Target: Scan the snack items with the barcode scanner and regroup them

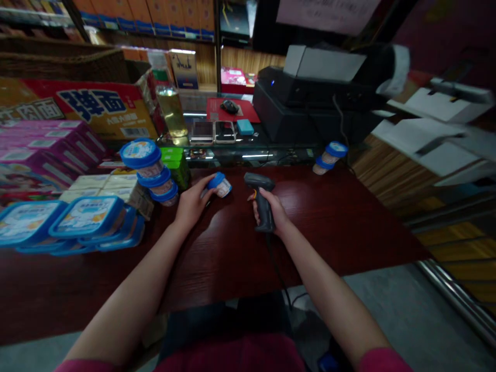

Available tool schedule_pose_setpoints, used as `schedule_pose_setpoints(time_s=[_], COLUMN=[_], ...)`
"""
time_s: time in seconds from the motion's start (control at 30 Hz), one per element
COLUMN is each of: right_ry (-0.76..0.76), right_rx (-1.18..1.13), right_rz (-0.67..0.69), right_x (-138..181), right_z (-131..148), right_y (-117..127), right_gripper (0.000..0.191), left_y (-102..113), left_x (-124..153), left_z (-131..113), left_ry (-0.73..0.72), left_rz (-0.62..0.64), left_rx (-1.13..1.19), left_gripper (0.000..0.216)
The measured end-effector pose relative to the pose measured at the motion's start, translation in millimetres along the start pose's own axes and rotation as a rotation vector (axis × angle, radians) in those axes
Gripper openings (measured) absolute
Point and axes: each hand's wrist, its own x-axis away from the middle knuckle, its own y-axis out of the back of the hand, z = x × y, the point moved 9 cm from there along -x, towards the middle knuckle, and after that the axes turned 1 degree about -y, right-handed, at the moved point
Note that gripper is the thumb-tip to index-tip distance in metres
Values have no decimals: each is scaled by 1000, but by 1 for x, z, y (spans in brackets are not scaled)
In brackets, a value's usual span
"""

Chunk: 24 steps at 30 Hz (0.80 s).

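Observation:
My left hand point(192, 202) grips a small jar with a blue lid point(220, 185), tipped on its side just above the dark red counter point(341, 217). My right hand point(271, 209) is closed round the handle of a dark handheld barcode scanner point(260, 192), whose head points toward the jar. The scanner's cable runs down off the counter's front edge. A stack of three similar blue-lidded jars point(149, 170) stands just left of my left hand.
Flat blue-lidded tubs point(77, 219) and pink boxes point(54, 147) crowd the left side. Two more blue-lidded jars point(330, 156) lie at the back right. A black printer point(310, 98), phones point(213, 132) and a bottle point(170, 108) sit behind on a glass shelf.

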Motion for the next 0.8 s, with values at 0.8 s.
schedule_pose_setpoints(time_s=[0.8], right_ry=[569], right_rx=[-698], right_rz=[-395], right_x=[66], right_z=[114], right_y=[271], right_gripper=[29], left_y=[-235], left_x=[-221], left_z=[-275], left_ry=[-565], left_rz=[111], left_rx=[115], left_gripper=[36])
